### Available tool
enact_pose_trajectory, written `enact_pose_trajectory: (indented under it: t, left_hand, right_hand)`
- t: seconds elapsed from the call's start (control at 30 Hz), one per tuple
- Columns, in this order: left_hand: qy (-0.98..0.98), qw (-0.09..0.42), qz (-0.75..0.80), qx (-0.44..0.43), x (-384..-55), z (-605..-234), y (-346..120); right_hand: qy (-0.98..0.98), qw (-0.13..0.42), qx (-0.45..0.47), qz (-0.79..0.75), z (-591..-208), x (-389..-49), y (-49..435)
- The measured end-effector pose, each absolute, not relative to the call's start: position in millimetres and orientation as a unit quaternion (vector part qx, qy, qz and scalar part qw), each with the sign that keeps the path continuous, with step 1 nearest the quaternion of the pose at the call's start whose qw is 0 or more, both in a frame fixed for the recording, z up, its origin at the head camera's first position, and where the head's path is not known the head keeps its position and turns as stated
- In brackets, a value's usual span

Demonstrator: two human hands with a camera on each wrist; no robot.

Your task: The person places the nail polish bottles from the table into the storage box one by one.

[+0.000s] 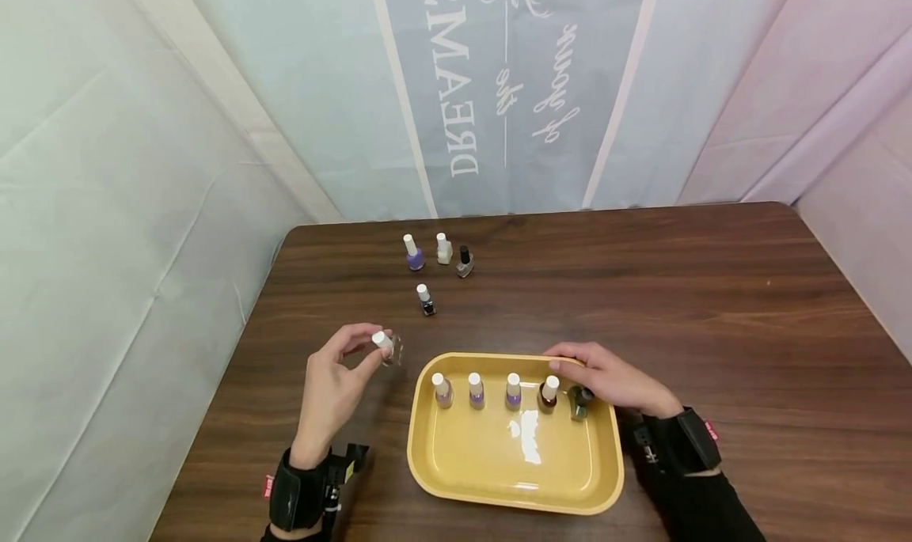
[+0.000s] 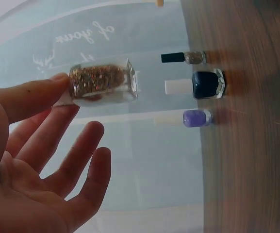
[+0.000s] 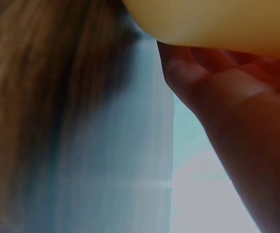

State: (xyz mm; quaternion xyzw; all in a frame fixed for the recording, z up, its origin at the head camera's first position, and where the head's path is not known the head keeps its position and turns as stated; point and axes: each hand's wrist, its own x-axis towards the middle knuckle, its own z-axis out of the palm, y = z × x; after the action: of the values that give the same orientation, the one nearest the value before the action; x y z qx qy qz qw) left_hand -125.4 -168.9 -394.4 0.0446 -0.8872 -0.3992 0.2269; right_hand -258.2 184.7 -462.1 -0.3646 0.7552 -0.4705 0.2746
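Note:
My left hand (image 1: 333, 388) pinches a nail polish bottle (image 1: 393, 351) by its white cap, left of the yellow tray (image 1: 492, 459). In the left wrist view this bottle (image 2: 101, 81) is clear glass with gold-brown glitter, tilted on its side, thumb and forefinger at the cap, other fingers loose. My right hand (image 1: 616, 380) grips the tray's far right corner, thumb over the rim; the right wrist view shows its fingers under the tray edge (image 3: 217, 26). Along the tray's far side stand several bottles, among them a purple one (image 1: 513, 392), a dark brown one (image 1: 548, 395) and a dark green one (image 1: 578, 403).
Beyond the tray, on the brown wooden table (image 1: 712, 305), stand a purple bottle (image 1: 415, 255), a white one (image 1: 444, 249), a black-capped one (image 1: 465, 263) and a dark one with a white cap (image 1: 426, 301). Pale curtains (image 1: 321, 91) hang at the table's far edge.

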Motion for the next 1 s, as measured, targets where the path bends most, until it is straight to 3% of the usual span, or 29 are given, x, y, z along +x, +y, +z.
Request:
enact_pose_trajectory:
  t: [0.7,1.0]
  left_hand:
    - [-0.898,0.226,-0.376,-0.035,-88,-404,-142]
    - [-0.912,0.194,-0.359,-0.045,-80,-423,-131]
  right_hand:
    - [0.753,0.279,-0.359,-0.475,-460,-261,184]
    - [0.751,0.284,-0.360,-0.475,-460,-262,184]
